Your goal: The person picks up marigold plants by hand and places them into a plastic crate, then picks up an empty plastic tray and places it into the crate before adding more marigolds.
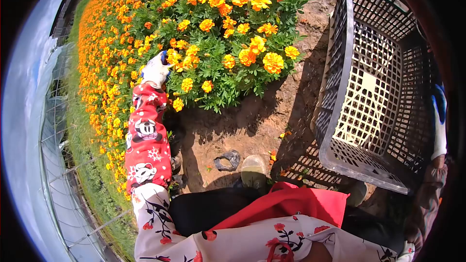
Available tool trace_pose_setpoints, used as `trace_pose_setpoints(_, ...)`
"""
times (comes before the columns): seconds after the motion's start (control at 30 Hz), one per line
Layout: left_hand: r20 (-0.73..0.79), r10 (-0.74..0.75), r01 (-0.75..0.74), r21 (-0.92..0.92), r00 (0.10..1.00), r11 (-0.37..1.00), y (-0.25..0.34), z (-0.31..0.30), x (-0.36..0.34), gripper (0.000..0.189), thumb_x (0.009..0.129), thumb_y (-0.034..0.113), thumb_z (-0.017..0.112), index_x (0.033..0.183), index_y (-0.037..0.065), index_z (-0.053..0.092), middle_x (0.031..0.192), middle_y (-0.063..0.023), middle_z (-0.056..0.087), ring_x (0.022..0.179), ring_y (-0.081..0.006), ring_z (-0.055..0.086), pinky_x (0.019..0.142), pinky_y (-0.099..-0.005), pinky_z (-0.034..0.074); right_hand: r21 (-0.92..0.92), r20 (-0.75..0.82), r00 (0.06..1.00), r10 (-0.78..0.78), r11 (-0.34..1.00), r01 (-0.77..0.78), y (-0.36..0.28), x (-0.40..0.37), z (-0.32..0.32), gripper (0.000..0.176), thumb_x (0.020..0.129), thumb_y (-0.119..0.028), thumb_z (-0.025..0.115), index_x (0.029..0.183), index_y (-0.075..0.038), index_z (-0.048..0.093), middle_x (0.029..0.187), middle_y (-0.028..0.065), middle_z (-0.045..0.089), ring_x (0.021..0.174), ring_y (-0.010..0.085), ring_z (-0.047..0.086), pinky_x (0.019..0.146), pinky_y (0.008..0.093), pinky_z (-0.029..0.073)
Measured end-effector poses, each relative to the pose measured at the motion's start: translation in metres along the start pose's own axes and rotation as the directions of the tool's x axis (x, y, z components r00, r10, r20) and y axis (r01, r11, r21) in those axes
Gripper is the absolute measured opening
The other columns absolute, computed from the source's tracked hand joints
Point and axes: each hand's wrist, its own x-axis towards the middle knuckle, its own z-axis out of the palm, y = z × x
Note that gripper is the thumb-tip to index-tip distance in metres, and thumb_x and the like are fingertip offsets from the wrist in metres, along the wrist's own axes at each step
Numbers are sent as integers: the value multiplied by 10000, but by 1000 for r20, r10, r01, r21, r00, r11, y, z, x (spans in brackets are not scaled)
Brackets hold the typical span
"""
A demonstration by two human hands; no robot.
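My left hand [156,71], in a white glove with blue fingers, reaches into the near edge of the marigold bed. Its fingers are closed around a yellow-orange marigold [173,57], partly hidden by leaves and other blooms. At the far right edge, my right hand [439,121], gloved the same way, is at the outer rim of a black plastic crate [335,82]. The fingers seem to grip that rim, though the dark edge of the view hides part of them. The crate tilts with its opening towards me, showing a pale slatted floor and bare mesh sides.
Rows of marigolds [111,34] stretch away to the upper left. Brown soil [213,131] lies before my shoe [254,170], with a black ring-shaped scrap [227,160] beside it. A greenhouse [63,165] stands along the left.
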Motion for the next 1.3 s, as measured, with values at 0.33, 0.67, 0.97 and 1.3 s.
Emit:
trace_pose_setpoints(0.33,83,17,-57,514,996,856,36,-21,-23,353,786,267,594,1128,180,587,1077,-42,618,1050,-234,546,913,-449,347,87,-10,999,32,996,-31,5,2,6,330,924,-109,460,1234,0,485,1299,83,439,1241,168,378,1054,270,266)
trace_pose_setpoints(0.67,-259,-21,76,201,966,977,-1,-6,-4,296,872,268,461,1134,228,593,1076,-26,639,1007,-220,600,917,-544,351,-255,-64,991,-115,962,95,11,0,3,279,895,-89,515,1155,0,556,1234,81,527,1238,206,394,1059,301,274)
trace_pose_setpoints(0.97,86,125,-138,853,988,503,11,8,-19,271,855,218,443,1041,202,640,1083,-51,616,1002,-210,585,865,-430,400,-219,-31,997,-72,974,63,-2,2,1,272,900,-104,498,1147,-8,561,1245,90,514,1258,205,372,1062,303,260)
trace_pose_setpoints(1.3,-557,-72,166,120,827,979,0,-48,-10,367,805,184,545,1167,230,573,1041,-82,624,919,-276,606,811,-403,461,-101,-25,999,-29,995,26,5,-3,6,274,923,-129,483,1159,-4,545,1257,92,501,1252,191,379,1060,290,257)
